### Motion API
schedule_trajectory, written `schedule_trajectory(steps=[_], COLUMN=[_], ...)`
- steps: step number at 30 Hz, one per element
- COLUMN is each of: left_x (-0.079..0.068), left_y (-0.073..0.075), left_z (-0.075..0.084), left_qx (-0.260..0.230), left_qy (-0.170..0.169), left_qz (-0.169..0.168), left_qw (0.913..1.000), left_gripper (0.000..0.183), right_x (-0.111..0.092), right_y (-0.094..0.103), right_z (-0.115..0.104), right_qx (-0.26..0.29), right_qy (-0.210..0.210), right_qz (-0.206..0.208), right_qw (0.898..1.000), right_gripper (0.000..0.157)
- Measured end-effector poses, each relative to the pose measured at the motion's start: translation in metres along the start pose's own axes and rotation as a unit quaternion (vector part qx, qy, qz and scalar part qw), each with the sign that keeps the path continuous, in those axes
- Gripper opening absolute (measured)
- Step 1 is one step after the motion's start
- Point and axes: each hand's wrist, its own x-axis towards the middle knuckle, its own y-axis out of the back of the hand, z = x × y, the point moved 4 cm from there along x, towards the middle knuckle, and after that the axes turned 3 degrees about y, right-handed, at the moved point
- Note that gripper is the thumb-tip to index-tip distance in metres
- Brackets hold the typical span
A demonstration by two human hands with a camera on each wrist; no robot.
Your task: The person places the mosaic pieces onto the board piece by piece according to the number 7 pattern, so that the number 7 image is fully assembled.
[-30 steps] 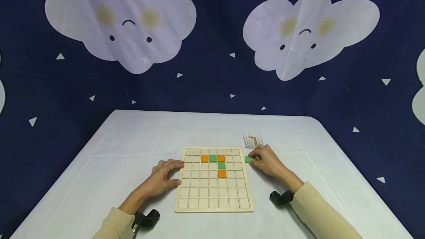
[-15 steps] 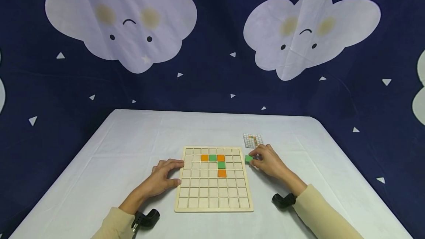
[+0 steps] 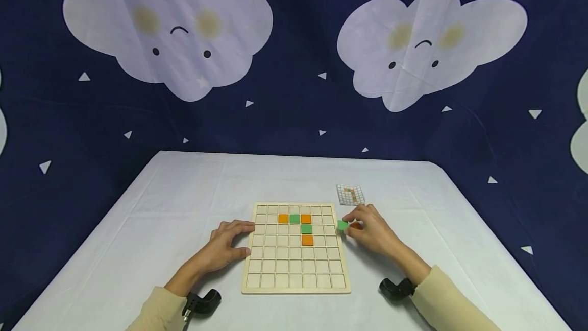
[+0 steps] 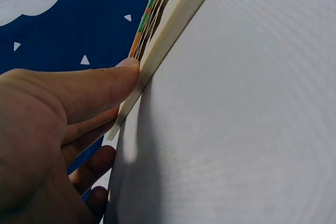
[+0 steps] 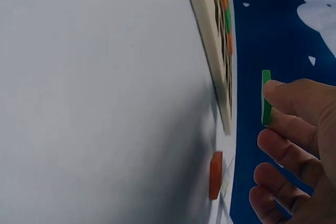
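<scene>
My right hand (image 3: pixel 373 229) pinches a green square tile (image 3: pixel 342 225) between thumb and index finger, just off the board's right edge. The right wrist view shows this green tile (image 5: pixel 266 98) raised above the table, the other fingers loosely bent. Beneath that hand an orange tile (image 5: pixel 216 176) lies on the tablecloth. My left hand (image 3: pixel 223 246) rests with spread fingers against the left edge of the wooden grid board (image 3: pixel 294 290). In the left wrist view, the thumb (image 4: pixel 100 88) touches the board's side. Orange tiles (image 3: pixel 283 218) and green tiles (image 3: pixel 306 229) sit in its cells.
A small printed pattern card (image 3: pixel 350 195) lies beyond my right hand. The white cloth-covered table (image 3: pixel 206 183) ends at a dark blue cloud-print backdrop (image 3: pixel 294 116). Black wrist devices (image 3: pixel 204 302) sit at both cuffs.
The right hand has raised the green tile and shifted slightly nearer the viewer and the board. An orange tile has come into sight under it. The left hand has stayed put.
</scene>
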Motion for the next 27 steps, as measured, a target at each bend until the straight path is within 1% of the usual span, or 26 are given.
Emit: schedule_trajectory(steps=[6, 15, 19, 27], left_x=[0.000, 0.000, 0.000, -0.001], left_y=[0.000, 0.000, 0.000, 0.001], left_z=[0.000, 0.001, 0.001, 0.000], left_qx=[-0.001, -0.004, -0.004, -0.004], left_qy=[0.005, 0.006, 0.005, 0.005], left_qz=[-0.003, -0.003, -0.004, -0.002], left_qw=[1.0000, 1.0000, 1.0000, 1.0000], left_gripper=[0.050, 0.050, 0.050, 0.050], right_x=[-0.006, -0.013, -0.017, -0.022], right_y=[0.000, -0.001, -0.004, -0.012], right_z=[-0.012, -0.025, -0.031, -0.045], right_qx=[-0.002, 0.005, 0.003, 0.006], right_qy=[0.006, 0.021, 0.024, 0.024], right_qz=[0.001, 0.018, 0.016, -0.001], right_qw=[1.000, 1.000, 1.000, 1.000], right_gripper=[0.021, 0.021, 0.021, 0.020])
